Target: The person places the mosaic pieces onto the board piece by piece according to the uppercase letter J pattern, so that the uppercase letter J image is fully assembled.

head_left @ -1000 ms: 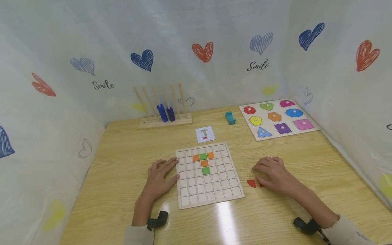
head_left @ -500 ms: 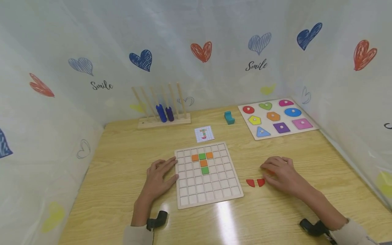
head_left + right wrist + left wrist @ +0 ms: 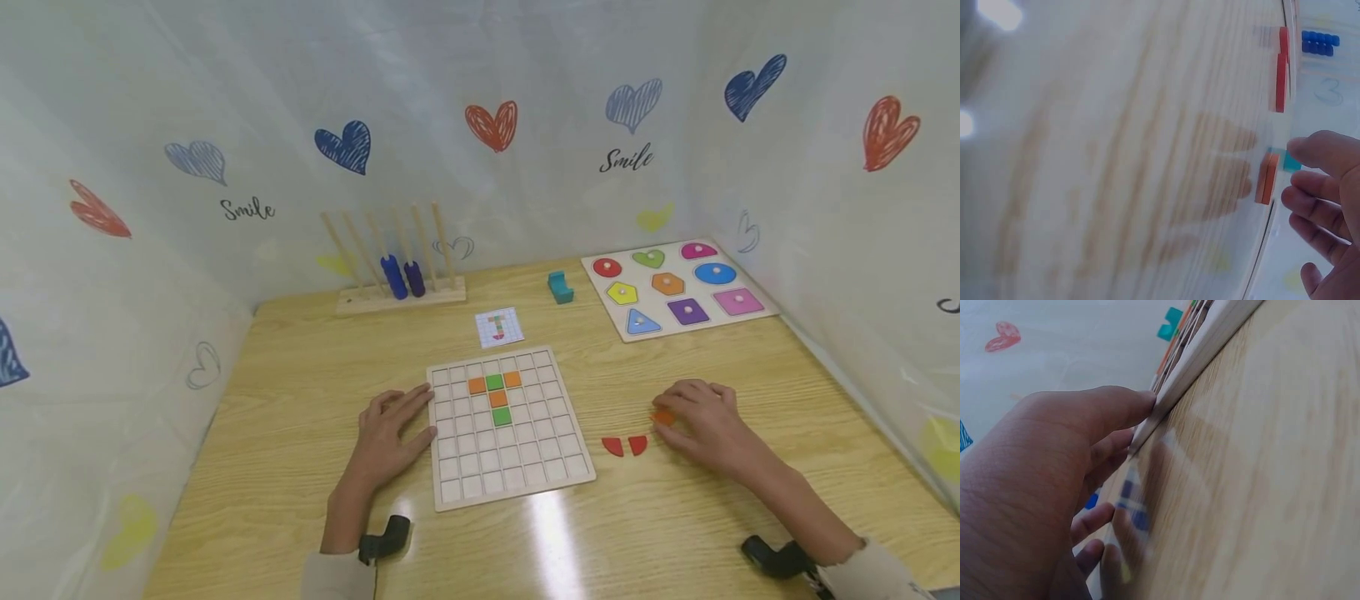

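Observation:
My left hand [image 3: 392, 437] rests on the table with its thumb and fingertips at the left edge of the wooden grid board [image 3: 465, 467]. Several orange and green square tiles [image 3: 498, 399] form a T in the board's upper cells. To the right of the board, my right hand [image 3: 701, 425] is above an orange piece [image 3: 663, 417], its fingers partly covering it. From the right wrist, the orange piece [image 3: 1266, 178] looks layered and lies on the table, with the loosely bent fingers apart from it. Two red quarter-round pieces [image 3: 612, 447] lie between board and right hand.
A small picture card [image 3: 499, 327] with a J pattern lies behind the board. Further back stand a wooden peg rack [image 3: 401, 296] with blue and purple stacks and a teal block [image 3: 560, 287]. A knobbed shape puzzle [image 3: 678, 290] lies at back right.
My right hand has moved right, away from the red pieces, uncovering both of them. The orange piece now shows between its thumb and fingers. The left hand has stayed at the board.

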Demonstrator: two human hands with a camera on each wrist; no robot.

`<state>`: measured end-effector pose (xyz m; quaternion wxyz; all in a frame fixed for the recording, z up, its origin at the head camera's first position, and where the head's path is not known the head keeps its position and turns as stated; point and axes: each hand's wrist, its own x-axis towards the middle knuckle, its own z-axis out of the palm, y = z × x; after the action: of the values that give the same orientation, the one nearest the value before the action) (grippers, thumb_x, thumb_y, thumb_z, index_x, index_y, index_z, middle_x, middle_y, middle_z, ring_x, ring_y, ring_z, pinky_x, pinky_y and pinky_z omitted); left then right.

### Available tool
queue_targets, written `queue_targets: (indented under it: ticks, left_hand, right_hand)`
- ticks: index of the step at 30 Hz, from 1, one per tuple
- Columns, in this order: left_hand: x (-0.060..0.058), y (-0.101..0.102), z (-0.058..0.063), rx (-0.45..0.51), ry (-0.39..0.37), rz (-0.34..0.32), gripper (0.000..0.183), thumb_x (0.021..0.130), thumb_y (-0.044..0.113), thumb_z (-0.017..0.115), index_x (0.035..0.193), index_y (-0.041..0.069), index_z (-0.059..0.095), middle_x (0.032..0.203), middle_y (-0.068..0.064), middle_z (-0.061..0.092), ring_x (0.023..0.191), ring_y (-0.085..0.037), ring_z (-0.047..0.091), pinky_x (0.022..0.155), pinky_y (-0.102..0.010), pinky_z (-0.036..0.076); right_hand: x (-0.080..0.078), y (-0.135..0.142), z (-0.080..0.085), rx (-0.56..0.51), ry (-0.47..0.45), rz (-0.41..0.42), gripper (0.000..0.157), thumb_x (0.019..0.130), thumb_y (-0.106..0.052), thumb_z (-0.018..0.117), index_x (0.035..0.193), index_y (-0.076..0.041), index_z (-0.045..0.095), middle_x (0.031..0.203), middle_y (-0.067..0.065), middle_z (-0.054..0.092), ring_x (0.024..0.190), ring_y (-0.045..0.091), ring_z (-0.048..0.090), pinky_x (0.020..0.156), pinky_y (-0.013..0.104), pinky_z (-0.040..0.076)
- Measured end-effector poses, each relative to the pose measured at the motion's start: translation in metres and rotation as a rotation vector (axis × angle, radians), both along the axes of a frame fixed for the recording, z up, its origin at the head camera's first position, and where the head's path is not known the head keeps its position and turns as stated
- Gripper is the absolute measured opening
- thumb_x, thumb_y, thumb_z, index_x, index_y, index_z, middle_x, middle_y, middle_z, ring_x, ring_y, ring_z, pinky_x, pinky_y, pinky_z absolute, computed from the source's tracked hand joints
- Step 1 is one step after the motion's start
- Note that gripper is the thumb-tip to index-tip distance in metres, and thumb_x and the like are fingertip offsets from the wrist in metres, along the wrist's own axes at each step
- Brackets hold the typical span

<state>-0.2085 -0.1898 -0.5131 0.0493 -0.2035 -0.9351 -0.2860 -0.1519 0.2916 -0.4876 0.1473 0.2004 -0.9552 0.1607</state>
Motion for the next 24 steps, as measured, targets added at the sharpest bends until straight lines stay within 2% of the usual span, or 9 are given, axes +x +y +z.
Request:
queue_targets:
  ticks: [12, 24]
  left_hand:
    - [0.0003, -0.0003, 0.0008, -0.009, -0.012, 0.003, 0.060, 0.092, 0.039, 0.067, 0.147, 0.020, 0.053, 0.153, 0.004, 0.046, 0.134, -0.030, 0.035, 0.107, -0.058, 0.018]
    - [-0.0002, -0.0015, -0.0014, 0.007, 0.008, -0.009, 0.059, 0.092, 0.040, 0.068, 0.146, 0.021, 0.055, 0.153, 0.006, 0.046, 0.134, -0.030, 0.036, 0.106, -0.059, 0.019]
  right_hand:
    - [0.0025, 0.0011, 0.0002, 0.007, -0.067, -0.048, 0.023, 0.075, -0.010, 0.083, 0.095, -0.008, 0.074, 0.097, 0.009, 0.066, 0.102, 0.036, 0.055, 0.086, 0.062, 0.028]
    - [-0.0023, -0.0071, 0.0011, -0.022, -0.025, 0.016, 0.025, 0.072, -0.005, 0.083, 0.095, -0.010, 0.074, 0.099, 0.008, 0.067, 0.101, 0.034, 0.056, 0.082, 0.055, 0.029]
